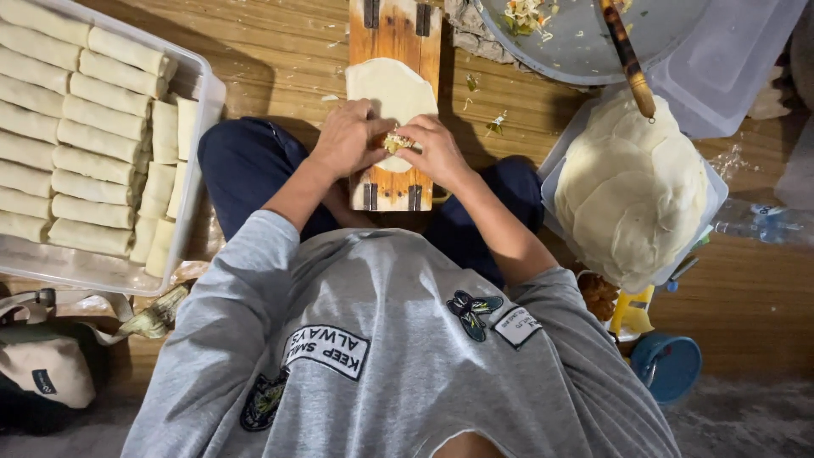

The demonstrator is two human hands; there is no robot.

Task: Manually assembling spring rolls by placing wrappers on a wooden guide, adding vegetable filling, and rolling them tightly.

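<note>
A pale round wrapper (390, 87) lies on a narrow wooden board (395, 34) in front of my knees. At its near edge sits a small heap of shredded vegetable filling (395, 142). My left hand (346, 140) and my right hand (437, 151) meet over this edge, fingers curled around the wrapper's edge and the filling, folding it. Both forearms come out of grey sleeves.
A clear plastic tray (202, 76) at the left holds several finished pale rolls (93, 136). A stack of wrappers (632, 191) lies at the right. A metal bowl (585, 47) with filling and a wooden-handled utensil (626, 55) stands at the back right. A bag (47, 369) lies lower left.
</note>
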